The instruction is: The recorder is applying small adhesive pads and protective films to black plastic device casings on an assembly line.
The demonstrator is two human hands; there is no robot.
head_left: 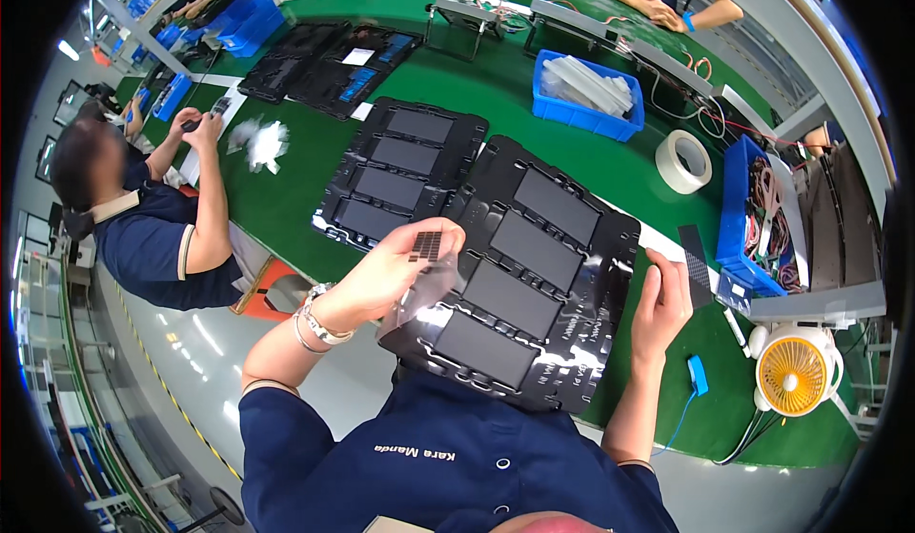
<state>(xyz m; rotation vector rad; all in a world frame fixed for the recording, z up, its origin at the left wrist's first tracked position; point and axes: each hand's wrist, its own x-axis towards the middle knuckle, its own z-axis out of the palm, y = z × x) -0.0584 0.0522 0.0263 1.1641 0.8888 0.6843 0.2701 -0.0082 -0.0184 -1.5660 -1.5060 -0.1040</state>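
A green bench (467, 71) ran in a curve across the room, with a black tray (500, 173) at its near edge, close against the person's dark shirt (429, 466). Four dark panels (538, 247) lay in a row in that tray, and a second tray (469, 131), much the same, lay just behind it to the left. The left hand (410, 261) was over the near tray's left side, its fingers closed on a small sheet of black squares (426, 245), with clear film (424, 297) beneath the hand. The right hand (664, 304) was off the tray's right edge, thumb and fingers curled near a black strip (696, 261); whether it gripped the strip could not be told. Further back stood a blue bin (583, 125) of clear sleeves (583, 83), with a tape roll (667, 173) near it and a bin of cables (736, 204) to the right. A yellow-fronted fan (791, 376) stood at the right end. A co-worker (162, 247) sat at the left, near crumpled plastic (267, 145), and another person's clasped hands (662, 14) rested across the bench. Below, the grey floor (191, 342) shone with reflected lights.
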